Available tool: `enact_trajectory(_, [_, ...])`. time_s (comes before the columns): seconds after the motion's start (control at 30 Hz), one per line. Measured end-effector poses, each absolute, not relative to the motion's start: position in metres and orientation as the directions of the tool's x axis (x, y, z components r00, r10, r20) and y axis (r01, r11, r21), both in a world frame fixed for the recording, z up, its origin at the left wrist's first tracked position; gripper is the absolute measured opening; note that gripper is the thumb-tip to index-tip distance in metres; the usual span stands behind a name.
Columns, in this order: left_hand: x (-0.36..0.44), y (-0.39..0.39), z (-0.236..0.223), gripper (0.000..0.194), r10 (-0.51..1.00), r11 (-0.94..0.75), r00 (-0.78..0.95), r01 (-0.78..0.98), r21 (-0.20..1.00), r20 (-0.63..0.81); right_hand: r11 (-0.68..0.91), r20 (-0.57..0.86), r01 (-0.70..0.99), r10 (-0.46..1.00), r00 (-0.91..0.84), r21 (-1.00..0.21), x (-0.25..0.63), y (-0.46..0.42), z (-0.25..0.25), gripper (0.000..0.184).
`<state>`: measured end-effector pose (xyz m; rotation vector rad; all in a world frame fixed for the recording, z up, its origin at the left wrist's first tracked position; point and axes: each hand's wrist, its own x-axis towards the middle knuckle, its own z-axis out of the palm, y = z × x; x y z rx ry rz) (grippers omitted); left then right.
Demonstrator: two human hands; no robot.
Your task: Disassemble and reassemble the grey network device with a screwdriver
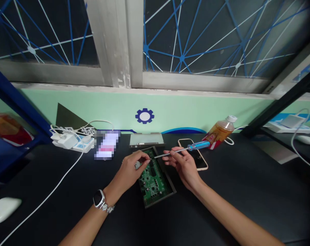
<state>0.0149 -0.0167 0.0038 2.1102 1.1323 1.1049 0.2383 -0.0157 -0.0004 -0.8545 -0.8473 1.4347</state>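
Observation:
A green circuit board [153, 186] lies in a shallow dark metal case [168, 178] on the desk. My right hand [186, 168] grips a screwdriver [199, 146] by its metal shaft, and the blue clear handle points away to the right. Its tip reaches down to the far part of the board. Close by that tip, the thumb and forefinger of my left hand [130, 168] are pinched together over the board's left edge. Whatever sits between those fingertips is too small to make out. A watch and a bracelet are on my left wrist.
Behind the case lies a flat metal cover [146, 139]. A phone [201, 160] rests partly behind my right hand, near a tilted drink bottle [221, 130]. To the left are a lit phone [106, 145], a white power strip [78, 145], a trailing cable [65, 177] and a white mouse [4, 209].

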Motion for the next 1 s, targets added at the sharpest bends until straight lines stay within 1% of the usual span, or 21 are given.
enact_trajectory(0.23, [0.018, -0.025, 0.009, 0.01, 0.794, -0.603, 0.426, 0.463, 0.65, 0.433, 0.002, -0.031, -0.435, 0.997, 0.068, -0.9, 0.24, -0.014, -0.004, 0.034])
enact_trajectory(0.33, [0.019, -0.029, 0.011, 0.011, 0.794, -0.603, 0.443, 0.498, 0.623, 0.415, -0.017, -0.046, -0.448, 0.998, 0.053, -0.894, 0.239, -0.016, -0.002, 0.034])
enact_trajectory(0.43, [0.02, -0.03, 0.01, 0.01, 0.785, -0.616, 0.447, 0.487, 0.619, 0.429, -0.053, -0.069, -0.465, 0.997, 0.017, -0.884, 0.238, -0.018, 0.001, 0.035])
enact_trajectory(0.53, [0.021, -0.03, 0.008, 0.01, 0.785, -0.615, 0.426, 0.452, 0.647, 0.449, -0.089, -0.087, -0.477, 0.996, -0.026, -0.875, 0.237, -0.019, 0.003, 0.033])
enact_trajectory(0.7, [0.021, -0.028, 0.008, 0.01, 0.823, -0.56, 0.387, 0.426, 0.71, 0.416, -0.15, -0.113, -0.496, 0.988, -0.104, -0.855, 0.237, -0.019, 0.005, 0.031])
enact_trajectory(0.8, [0.019, -0.026, 0.01, 0.012, 0.833, -0.545, 0.386, 0.445, 0.711, 0.397, -0.161, -0.112, -0.502, 0.986, -0.127, -0.85, 0.237, -0.018, 0.006, 0.029])
enact_trajectory(0.9, [0.007, -0.019, 0.013, 0.012, 0.854, -0.519, 0.334, 0.478, 0.709, 0.4, -0.132, -0.089, -0.527, 0.99, -0.106, -0.84, 0.242, -0.015, 0.006, 0.026])
enact_trajectory(0.97, [-0.009, -0.012, 0.015, 0.013, 0.867, -0.498, 0.287, 0.534, 0.684, 0.407, -0.097, -0.077, -0.538, 0.995, -0.059, -0.838, 0.247, -0.012, 0.007, 0.023])
enact_trajectory(1.0, [-0.02, -0.008, 0.016, 0.014, 0.867, -0.497, 0.294, 0.576, 0.649, 0.402, -0.078, -0.071, -0.534, 0.997, -0.034, -0.842, 0.251, -0.01, 0.008, 0.023])
